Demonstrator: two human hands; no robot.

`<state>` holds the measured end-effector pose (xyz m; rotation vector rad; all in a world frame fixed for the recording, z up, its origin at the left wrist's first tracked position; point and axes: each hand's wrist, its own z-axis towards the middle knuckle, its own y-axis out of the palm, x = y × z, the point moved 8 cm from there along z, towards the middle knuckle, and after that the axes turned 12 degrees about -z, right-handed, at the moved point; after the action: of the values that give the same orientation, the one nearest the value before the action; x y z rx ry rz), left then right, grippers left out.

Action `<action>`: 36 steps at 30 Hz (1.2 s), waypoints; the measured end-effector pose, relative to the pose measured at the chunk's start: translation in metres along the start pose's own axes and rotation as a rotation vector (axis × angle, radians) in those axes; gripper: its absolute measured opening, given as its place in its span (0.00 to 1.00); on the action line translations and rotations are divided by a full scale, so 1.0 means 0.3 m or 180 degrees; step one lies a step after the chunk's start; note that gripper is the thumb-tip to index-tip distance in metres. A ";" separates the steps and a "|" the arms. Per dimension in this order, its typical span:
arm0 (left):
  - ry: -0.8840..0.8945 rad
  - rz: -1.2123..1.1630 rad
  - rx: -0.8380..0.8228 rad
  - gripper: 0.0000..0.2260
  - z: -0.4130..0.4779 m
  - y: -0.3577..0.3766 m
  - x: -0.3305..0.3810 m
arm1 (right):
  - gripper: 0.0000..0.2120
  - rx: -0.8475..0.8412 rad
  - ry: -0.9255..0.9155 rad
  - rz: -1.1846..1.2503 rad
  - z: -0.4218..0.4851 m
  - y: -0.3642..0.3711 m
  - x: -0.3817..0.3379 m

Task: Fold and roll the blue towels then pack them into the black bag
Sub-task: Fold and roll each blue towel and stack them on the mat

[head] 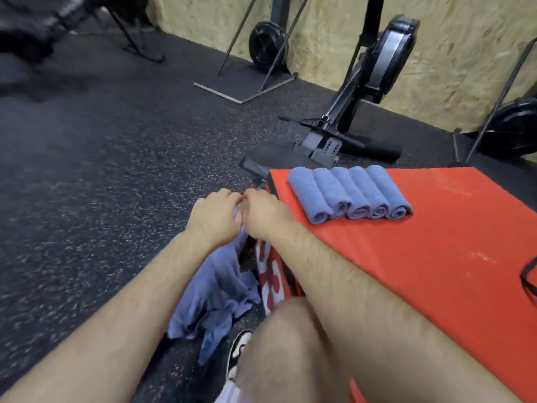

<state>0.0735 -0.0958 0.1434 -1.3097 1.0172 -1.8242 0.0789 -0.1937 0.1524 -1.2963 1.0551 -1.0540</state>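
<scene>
1. left hand [213, 219] and right hand [263, 216] are side by side, knuckles touching, fingers curled down. both look to be pinching the top edge of a loose blue terry towel [215, 286]; the fingertips are hidden under the knuckles.
2. the towel hangs straight below the fingers, crumpled. its lower end is bunched on the speckled black rubber floor [101, 170], just left of the red foam box [421, 271].
3. five rolled blue towels [348, 193] lie in a touching row on the box top, right of and beyond the right-hand fingers.
4. handling, as a judgement: light, soft, limp, sags wherever unsupported. terry nap is grippy, so unlikely to slip. not fragile.
5. where to hold: both grips sit at one spot, so it hangs like a rope. i'd slide the fingers apart along the top hem to the two corners so it drops flat for folding.
6. black bag: not identifiable. a black strap loop [527, 274] far right of the fingers may belong to it, can't tell.
</scene>
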 end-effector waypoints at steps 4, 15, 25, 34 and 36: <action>-0.0702 -0.0072 -0.0293 0.15 -0.138 0.049 -0.339 | 0.16 -0.0557 -0.0268 -0.0036 0.022 0.170 -0.279; -0.1031 -0.0129 -0.0711 0.22 -0.255 0.318 -0.635 | 0.19 -0.1312 -0.0040 0.0211 0.010 0.582 -0.331; -0.0587 -0.0478 -0.0409 0.03 -0.157 0.288 -0.600 | 0.13 -0.1184 0.0199 0.0495 0.049 0.561 -0.251; -0.0353 -0.1297 0.0029 0.03 -0.179 0.179 -0.538 | 0.24 -0.0935 -0.0094 0.1649 0.064 0.502 -0.297; -0.0206 -0.1337 0.0186 0.03 -0.162 0.135 -0.509 | 0.16 -0.0739 -0.0165 0.1646 0.070 0.471 -0.300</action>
<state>0.0721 0.0255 0.0312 -1.6265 0.6828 -2.0800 0.0811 -0.1008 0.0113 -1.1321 1.4070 -0.5168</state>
